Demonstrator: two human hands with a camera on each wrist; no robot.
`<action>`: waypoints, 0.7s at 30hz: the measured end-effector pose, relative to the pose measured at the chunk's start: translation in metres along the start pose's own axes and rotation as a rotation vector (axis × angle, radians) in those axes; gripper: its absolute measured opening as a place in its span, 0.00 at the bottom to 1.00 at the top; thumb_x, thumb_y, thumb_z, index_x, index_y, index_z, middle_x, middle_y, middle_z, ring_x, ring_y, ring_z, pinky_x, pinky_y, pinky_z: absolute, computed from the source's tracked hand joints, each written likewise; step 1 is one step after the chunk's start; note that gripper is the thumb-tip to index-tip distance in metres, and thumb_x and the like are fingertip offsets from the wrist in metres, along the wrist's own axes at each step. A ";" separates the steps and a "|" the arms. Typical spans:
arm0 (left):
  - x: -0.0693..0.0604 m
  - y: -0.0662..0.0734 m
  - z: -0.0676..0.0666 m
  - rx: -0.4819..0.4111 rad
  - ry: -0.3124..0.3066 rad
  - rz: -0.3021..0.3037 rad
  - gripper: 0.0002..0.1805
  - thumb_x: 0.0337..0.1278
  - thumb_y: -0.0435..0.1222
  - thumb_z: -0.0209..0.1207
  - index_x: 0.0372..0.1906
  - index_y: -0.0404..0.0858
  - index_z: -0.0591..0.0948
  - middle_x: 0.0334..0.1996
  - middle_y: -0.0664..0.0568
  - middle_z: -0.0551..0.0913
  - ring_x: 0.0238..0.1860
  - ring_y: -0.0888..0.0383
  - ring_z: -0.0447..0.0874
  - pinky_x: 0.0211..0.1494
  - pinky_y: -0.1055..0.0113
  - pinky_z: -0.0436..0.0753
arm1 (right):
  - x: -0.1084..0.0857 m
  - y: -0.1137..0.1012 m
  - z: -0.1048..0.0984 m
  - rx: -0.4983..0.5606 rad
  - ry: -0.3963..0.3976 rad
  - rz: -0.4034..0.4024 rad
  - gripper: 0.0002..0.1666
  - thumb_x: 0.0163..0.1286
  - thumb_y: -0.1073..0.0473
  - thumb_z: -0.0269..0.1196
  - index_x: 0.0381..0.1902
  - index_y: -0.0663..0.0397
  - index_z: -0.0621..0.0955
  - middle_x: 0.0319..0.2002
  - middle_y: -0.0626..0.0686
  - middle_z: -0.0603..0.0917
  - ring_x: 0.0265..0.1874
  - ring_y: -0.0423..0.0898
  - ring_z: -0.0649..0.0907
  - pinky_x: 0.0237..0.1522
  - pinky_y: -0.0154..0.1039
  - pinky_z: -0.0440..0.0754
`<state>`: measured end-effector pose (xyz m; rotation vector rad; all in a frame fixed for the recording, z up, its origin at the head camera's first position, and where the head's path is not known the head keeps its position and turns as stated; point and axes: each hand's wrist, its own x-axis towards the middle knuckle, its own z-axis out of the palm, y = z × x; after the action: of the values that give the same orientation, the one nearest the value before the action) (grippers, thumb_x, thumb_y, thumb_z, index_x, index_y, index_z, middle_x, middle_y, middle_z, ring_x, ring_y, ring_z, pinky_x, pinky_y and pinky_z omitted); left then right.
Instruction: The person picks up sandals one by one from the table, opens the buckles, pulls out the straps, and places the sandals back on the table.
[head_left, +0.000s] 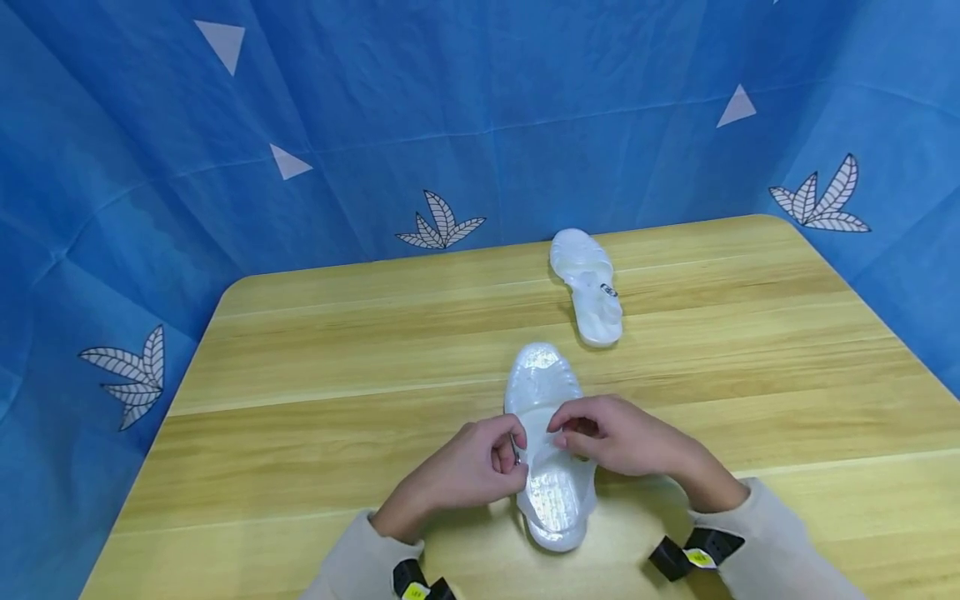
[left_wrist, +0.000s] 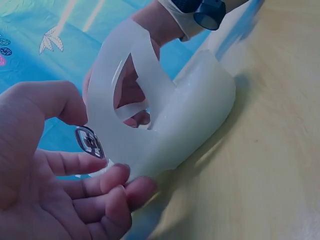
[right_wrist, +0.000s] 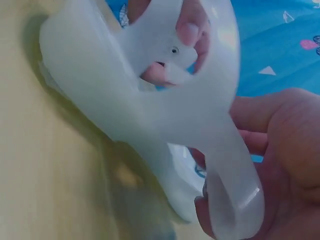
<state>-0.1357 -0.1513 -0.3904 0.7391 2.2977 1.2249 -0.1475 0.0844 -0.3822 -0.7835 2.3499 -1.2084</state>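
A translucent white sandal (head_left: 557, 496) lies on the table between both hands, its straps arching over the footbed. My left hand (head_left: 480, 462) is at its left side, pinching a small silver buckle (left_wrist: 89, 141) between thumb and finger beside the strap. On the opposite side my right hand (head_left: 618, 437) has its fingers curled round the looped strap end (right_wrist: 235, 200). A strap flap with a small round hole (right_wrist: 174, 50) shows near the left fingers in the right wrist view. The right fingertips are partly hidden behind the strap.
A second white sandal (head_left: 588, 283) rests farther back on the wooden table (head_left: 337, 350), with a dark-and-silver ornament (head_left: 608, 290) on its strap. A blue patterned cloth (head_left: 360, 108) hangs behind the table and along its sides.
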 end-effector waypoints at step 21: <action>-0.003 0.003 0.005 -0.047 -0.091 -0.060 0.10 0.60 0.42 0.55 0.26 0.43 0.73 0.19 0.58 0.72 0.19 0.65 0.74 0.23 0.72 0.74 | -0.069 -0.004 0.032 0.181 0.126 0.081 0.62 0.59 0.51 0.67 0.74 0.44 0.37 0.60 0.63 0.69 0.47 0.47 0.79 0.41 0.36 0.81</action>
<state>-0.1298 -0.1488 -0.3897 0.6896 2.1942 1.1893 -0.0754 0.1063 -0.3911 -0.5619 2.3042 -1.4477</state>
